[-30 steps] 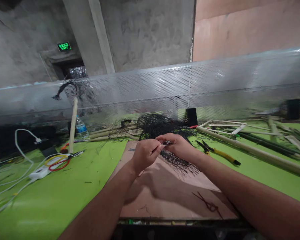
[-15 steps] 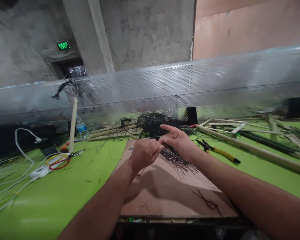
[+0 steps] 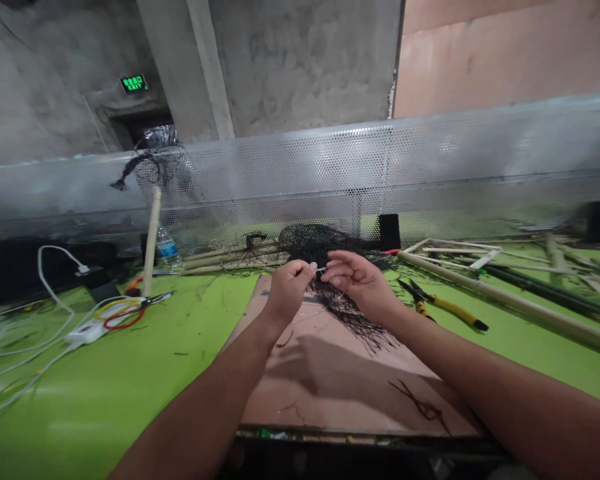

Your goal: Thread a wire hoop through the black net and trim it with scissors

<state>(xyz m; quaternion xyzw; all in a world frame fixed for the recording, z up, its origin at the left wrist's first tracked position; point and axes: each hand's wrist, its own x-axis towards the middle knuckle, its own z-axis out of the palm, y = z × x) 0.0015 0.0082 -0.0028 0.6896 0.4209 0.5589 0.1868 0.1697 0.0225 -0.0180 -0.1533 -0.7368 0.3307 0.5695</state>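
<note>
On my feed the black fibre net (image 3: 316, 245) bunches at the far edge of a brown board (image 3: 330, 393), its loose strands (image 3: 360, 327) trailing down onto the board; the left hand (image 3: 289, 290) is pinched closed, thumb and fingertips gripping a thin silvery sliver (image 3: 321, 269) just over the net, too small for me to name; the right hand (image 3: 360, 283) sits just beside it, fingers loosely curled by the strands, and I cannot tell whether it holds any; to the right lie yellow-handled pliers (image 3: 447, 307), a long bamboo pole (image 3: 510, 300) and a pale wooden frame (image 3: 455, 248); to the left, a white power strip (image 3: 85, 331), a plastic water bottle (image 3: 167, 248) and an upright wooden stick (image 3: 151, 240) share the green table (image 3: 130, 400); behind everything runs a perforated metal sheet (image 3: 300, 173), with a scrap of black netting (image 3: 147, 163) showing against it; higher up, a green exit sign (image 3: 134, 83) glows over a doorway
</note>
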